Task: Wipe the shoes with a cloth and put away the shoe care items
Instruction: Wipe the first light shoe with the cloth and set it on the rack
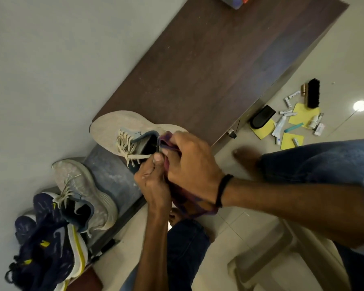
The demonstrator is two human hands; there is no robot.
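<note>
I'm looking down on the dusty dark cabinet top [208,66] by the wall, with the beige shoe [114,127] sitting at its near end. The right hand [191,162] and left hand [153,181] are both clutching the maroon cloth [187,206] at the shoe's collar. By rubbing hard I'm risking shoving the shoe off or snagging its laces. The brush [313,93] and tubes [280,124] are lying on the floor tiles [250,223].

The tabletop [219,66] lies open from the beige shoe [122,131] at its near end to a coloured box [235,1] at the far edge. The wall [51,49] closes the left side. The left hand [153,181] and right hand [189,162], gripping the cloth [183,198], crowd the shoe's heel. Near left, a second beige shoe [82,190] and navy shoes [48,238] pile up. On the right, a brush [313,93], tubes [280,127] and yellow sheets [303,114] litter the floor [345,59].
</note>
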